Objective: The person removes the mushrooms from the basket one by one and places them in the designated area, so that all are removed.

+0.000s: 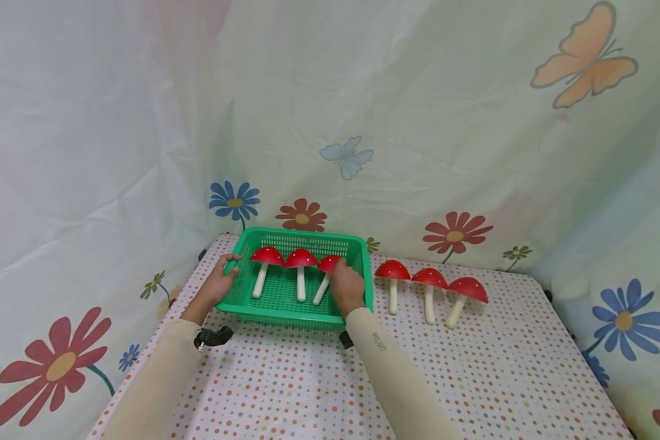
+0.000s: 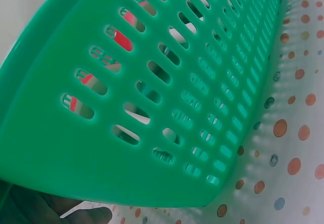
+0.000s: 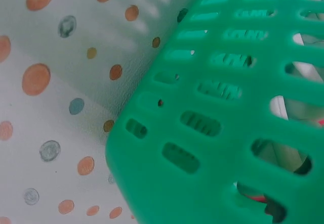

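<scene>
The right hand (image 1: 348, 286) is in the green basket (image 1: 288, 318), against a red mushroom (image 1: 326, 266), but I can't tell if its hidden fingers hold it. The left hand (image 1: 218, 285) grips the basket's left edge. Two more mushrooms (image 1: 300, 259) lie inside, and three others (image 1: 429, 278) lie on the dotted table (image 1: 286, 391), to the right.

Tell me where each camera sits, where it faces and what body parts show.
Head: worn on the head, facing forward and down at the green basket, red mushrooms and dotted cloth; left grip, right grip and both sleeves show.
Left wrist: on that wrist, facing the basket's slotted outside up close; shadowed fingers show at lower left.
Right wrist: on that wrist, also facing the basket's outside; no body part plainly shows.
Both wrist views share the basket and cloth.
</scene>
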{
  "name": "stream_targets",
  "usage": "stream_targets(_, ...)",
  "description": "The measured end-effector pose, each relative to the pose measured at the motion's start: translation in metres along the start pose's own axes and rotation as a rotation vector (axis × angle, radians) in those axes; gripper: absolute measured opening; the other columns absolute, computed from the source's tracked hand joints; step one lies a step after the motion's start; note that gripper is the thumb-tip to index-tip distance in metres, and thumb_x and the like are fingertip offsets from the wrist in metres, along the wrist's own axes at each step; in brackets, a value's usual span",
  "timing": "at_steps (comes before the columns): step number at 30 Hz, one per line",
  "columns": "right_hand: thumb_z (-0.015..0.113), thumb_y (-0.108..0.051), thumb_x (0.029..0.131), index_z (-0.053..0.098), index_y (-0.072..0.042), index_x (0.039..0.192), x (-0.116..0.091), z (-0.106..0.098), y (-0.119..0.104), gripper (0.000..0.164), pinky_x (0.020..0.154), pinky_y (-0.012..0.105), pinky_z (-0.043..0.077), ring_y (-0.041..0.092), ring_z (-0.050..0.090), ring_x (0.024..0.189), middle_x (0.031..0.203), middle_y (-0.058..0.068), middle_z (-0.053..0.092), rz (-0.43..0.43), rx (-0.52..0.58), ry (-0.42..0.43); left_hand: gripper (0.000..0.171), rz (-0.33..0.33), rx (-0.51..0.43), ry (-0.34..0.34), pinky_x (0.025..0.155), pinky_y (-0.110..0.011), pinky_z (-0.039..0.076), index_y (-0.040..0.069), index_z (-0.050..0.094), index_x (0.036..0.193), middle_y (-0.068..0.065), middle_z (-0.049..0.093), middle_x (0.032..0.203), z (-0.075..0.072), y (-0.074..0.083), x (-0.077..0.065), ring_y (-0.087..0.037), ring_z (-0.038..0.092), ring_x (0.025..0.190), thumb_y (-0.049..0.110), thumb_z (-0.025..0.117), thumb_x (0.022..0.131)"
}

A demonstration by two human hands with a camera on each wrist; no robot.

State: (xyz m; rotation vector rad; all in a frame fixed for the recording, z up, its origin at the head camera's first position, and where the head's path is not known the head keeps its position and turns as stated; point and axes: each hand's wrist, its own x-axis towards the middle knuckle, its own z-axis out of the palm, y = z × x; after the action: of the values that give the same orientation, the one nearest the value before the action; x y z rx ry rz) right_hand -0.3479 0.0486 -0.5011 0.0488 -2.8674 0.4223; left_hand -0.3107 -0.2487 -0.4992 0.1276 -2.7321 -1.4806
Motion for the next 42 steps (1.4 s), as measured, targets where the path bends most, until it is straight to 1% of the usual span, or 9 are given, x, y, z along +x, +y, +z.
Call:
stream_targets(7, 0.052, -0.012, 0.092, 0.051, 0.003, 0.113, 0.0, 0.0, 0.002, 0.026, 0.052, 0.039, 0.052, 0.026, 0.065, 0.06, 0.073, 0.016, 0.067, -0.017, -0.026, 0.02, 0.033, -0.006, -0.001, -0.002, 0.102, -0.056, 0.028, 0.018, 0.033, 0.133, -0.018, 0.027, 0.148, 0.001, -0.001, 0.001, -0.039, 0.032, 0.131, 0.023, 0.034, 0.101)
stream_targets(14, 0.053, -0.01, 0.091, 0.056, 0.005, 0.101, -0.004, -0.003, 0.009, 0.017, 0.05, 0.037, 0.052, 0.026, 0.064, 0.058, 0.068, 0.016, 0.065, 0.003, -0.015, 0.06, 0.034, 0.018, -0.006, -0.024, 0.102, -0.056, 0.028, 0.018, 0.032, 0.134, -0.017, 0.027, 0.148, 0.007, -0.005, 0.006, -0.039, 0.03, 0.133, 0.024, 0.034, 0.101)
stream_targets(18, 0.053, -0.01, 0.091, 0.057, 0.003, 0.093, -0.005, -0.002, 0.012, 0.014, 0.048, 0.037, 0.051, 0.027, 0.064, 0.056, 0.064, 0.016, 0.063, 0.017, -0.004, 0.083, 0.033, -0.002, 0.005, -0.027, 0.101, -0.056, 0.03, 0.019, 0.032, 0.134, -0.017, 0.029, 0.147, 0.01, -0.005, 0.002, -0.039, 0.033, 0.131, 0.024, 0.034, 0.101)
stream_targets(21, 0.051, -0.009, 0.09, 0.056, 0.002, 0.089, -0.004, -0.002, 0.014, 0.012, 0.044, 0.036, 0.048, 0.026, 0.063, 0.055, 0.063, 0.016, 0.062, 0.021, 0.022, 0.091, 0.033, -0.021, 0.016, -0.009, 0.099, -0.055, 0.032, 0.019, 0.033, 0.133, -0.019, 0.031, 0.146, 0.01, -0.005, -0.001, -0.039, 0.035, 0.129, 0.023, 0.034, 0.101)
stream_targets(24, 0.049, -0.009, 0.09, 0.054, 0.0, 0.087, -0.003, -0.007, 0.016, 0.011, 0.039, 0.032, 0.041, 0.021, 0.058, 0.05, 0.059, 0.013, 0.059, 0.034, 0.068, 0.075, 0.033, -0.029, 0.02, -0.002, 0.099, -0.055, 0.032, 0.019, 0.033, 0.133, -0.019, 0.031, 0.145, 0.01, -0.004, -0.003, -0.039, 0.035, 0.129, 0.023, 0.034, 0.101)
stream_targets(28, 0.046, -0.008, 0.088, 0.051, -0.003, 0.083, -0.004, -0.022, 0.02, 0.009, 0.036, 0.027, 0.031, 0.015, 0.042, 0.044, 0.053, 0.006, 0.048, 0.022, 0.157, 0.059, 0.032, -0.026, 0.015, -0.012, 0.099, -0.055, 0.032, 0.021, 0.033, 0.133, -0.018, 0.031, 0.146, 0.01, -0.003, -0.002, -0.039, 0.035, 0.129, 0.025, 0.034, 0.101)
stream_targets(31, 0.047, -0.009, 0.088, 0.054, -0.004, 0.086, -0.006, -0.037, 0.026, 0.009, 0.038, 0.026, 0.029, 0.014, 0.038, 0.045, 0.053, 0.004, 0.046, -0.001, 0.219, 0.072, 0.032, -0.018, 0.013, -0.01, 0.099, -0.055, 0.032, 0.02, 0.033, 0.133, -0.018, 0.031, 0.145, 0.009, -0.003, -0.002, -0.039, 0.037, 0.128, 0.024, 0.034, 0.101)
stream_targets(36, 0.05, -0.017, 0.09, 0.059, -0.007, 0.096, -0.01, -0.06, 0.042, 0.015, 0.04, 0.026, 0.03, 0.017, 0.044, 0.048, 0.064, 0.006, 0.059, 0.021, 0.273, 0.114, 0.032, -0.014, 0.025, -0.011, 0.098, -0.055, 0.032, 0.019, 0.033, 0.133, -0.019, 0.032, 0.145, 0.006, -0.002, -0.002, -0.039, 0.036, 0.128, 0.024, 0.034, 0.101)
stream_targets(42, 0.054, -0.019, 0.089, 0.059, -0.007, 0.098, -0.013, -0.094, 0.065, 0.016, 0.041, 0.026, 0.032, 0.018, 0.047, 0.048, 0.084, 0.011, 0.068, 0.023, 0.322, 0.231, 0.032, 0.004, 0.054, -0.004, 0.097, -0.055, 0.033, 0.02, 0.032, 0.133, -0.021, 0.031, 0.145, 0.0, -0.002, 0.001, -0.04, 0.035, 0.129, 0.025, 0.032, 0.101)
